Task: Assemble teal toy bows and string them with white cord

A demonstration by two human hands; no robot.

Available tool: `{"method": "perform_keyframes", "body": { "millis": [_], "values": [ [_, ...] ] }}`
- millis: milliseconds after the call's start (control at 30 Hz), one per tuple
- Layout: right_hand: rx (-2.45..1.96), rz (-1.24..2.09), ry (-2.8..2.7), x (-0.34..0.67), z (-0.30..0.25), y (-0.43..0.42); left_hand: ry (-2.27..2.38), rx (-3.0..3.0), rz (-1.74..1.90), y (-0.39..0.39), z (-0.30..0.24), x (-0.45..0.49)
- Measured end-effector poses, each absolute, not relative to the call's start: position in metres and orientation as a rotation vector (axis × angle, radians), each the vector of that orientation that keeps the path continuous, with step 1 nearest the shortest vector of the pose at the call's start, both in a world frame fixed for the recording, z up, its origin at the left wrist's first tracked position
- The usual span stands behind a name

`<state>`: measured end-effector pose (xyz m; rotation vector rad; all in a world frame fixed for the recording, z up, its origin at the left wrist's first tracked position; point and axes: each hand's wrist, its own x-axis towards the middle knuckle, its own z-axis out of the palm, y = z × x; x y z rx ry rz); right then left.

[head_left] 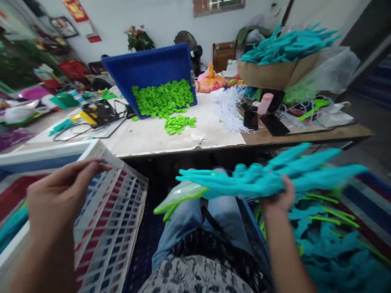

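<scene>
i have my right grip [283,194] clasping a teal bundle [252,181], forearm extended; my left grip [61,188] hangs palm-down by the white basket [95,149], whether pressed together i cannot tell.

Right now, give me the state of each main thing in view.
Bare right hand: gripping
Bundle of long turquoise pieces: gripped, ends spread
Bare left hand: raised, nothing visibly held
Blue rectangular plastic bin: open toward the camera
Small bright-green pieces: loose, partly outside the bin
Brown cardboard box: heaped full
White lattice plastic basket: open-topped
Black rectangular phone-like slabs: lying flat
</scene>
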<state>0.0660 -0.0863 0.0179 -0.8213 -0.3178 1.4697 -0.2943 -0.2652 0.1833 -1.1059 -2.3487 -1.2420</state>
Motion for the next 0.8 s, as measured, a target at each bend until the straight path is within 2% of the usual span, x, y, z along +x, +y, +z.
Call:
{"method": "perform_keyframes", "body": {
  "millis": [100, 200, 300, 400, 533, 700, 800],
  "values": [
    [-0.909, 1.666, -0.134, -0.044, -0.006, -0.1, -2.435, -1.446, -1.341, -0.252, 0.184, -0.296],
    [-1.024, 1.731, -0.071, -0.105, -0.034, -0.114, -2.55, -1.977, -1.209, -0.211, 0.15, -0.299],
    [-1.062, 1.779, -0.109, -0.109, -0.048, -0.133, -2.722, -2.268, -0.856, -0.164, 0.093, -0.299],
    [-1.087, 1.832, -0.17, -0.086, -0.052, -0.159, -2.832, -2.386, -0.317, -0.141, 0.037, -0.284],
    [-1.275, 1.807, -0.175, -0.064, -0.061, -0.194, -2.63, -2.423, 0.209, -0.153, -0.016, -0.25],
    [-1.235, 2.254, -0.466, -0.035, -0.062, -0.223, -2.461, -2.285, 0.143, -0.161, -0.048, -0.235],
    [-1.27, 2.447, -1.116, -0.008, -0.033, -0.222, -2.442, -2.359, -0.017, -0.151, -0.055, -0.236]
  ]
}}
